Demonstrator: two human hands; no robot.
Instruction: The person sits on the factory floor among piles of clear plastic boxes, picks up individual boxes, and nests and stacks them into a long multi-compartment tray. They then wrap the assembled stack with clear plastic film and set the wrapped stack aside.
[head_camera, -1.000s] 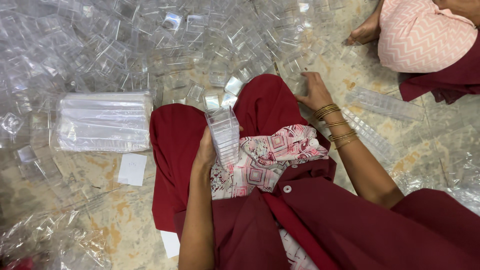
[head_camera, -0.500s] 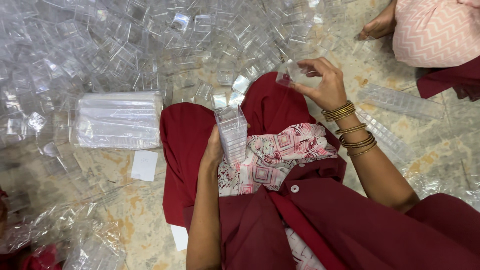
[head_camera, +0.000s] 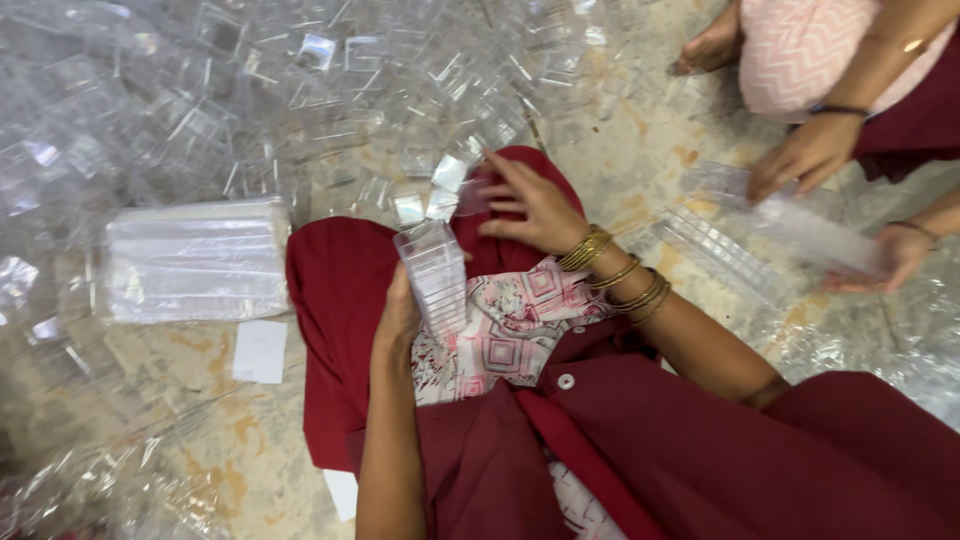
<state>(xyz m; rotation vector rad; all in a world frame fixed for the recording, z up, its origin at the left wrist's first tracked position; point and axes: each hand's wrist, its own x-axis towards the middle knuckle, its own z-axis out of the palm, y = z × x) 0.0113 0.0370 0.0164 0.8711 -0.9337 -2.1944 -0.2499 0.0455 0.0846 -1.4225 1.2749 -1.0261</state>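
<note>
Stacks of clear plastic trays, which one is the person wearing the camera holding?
The upright stack on the lap, gripped by the left hand. The other stack lies flat on the floor to the right, untouched.

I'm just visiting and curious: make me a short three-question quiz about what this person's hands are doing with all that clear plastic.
1. True or false: the left hand holds a stack of clear plastic pieces upright on the lap.
2. What does the right hand carry at its fingertips?
A. a white paper slip
B. a single clear plastic piece
C. nothing
3. Fill in: the flat bundle of clear sheets lies on the floor to the person's ____.

Key: 1 true; 2 B; 3 left.
</note>
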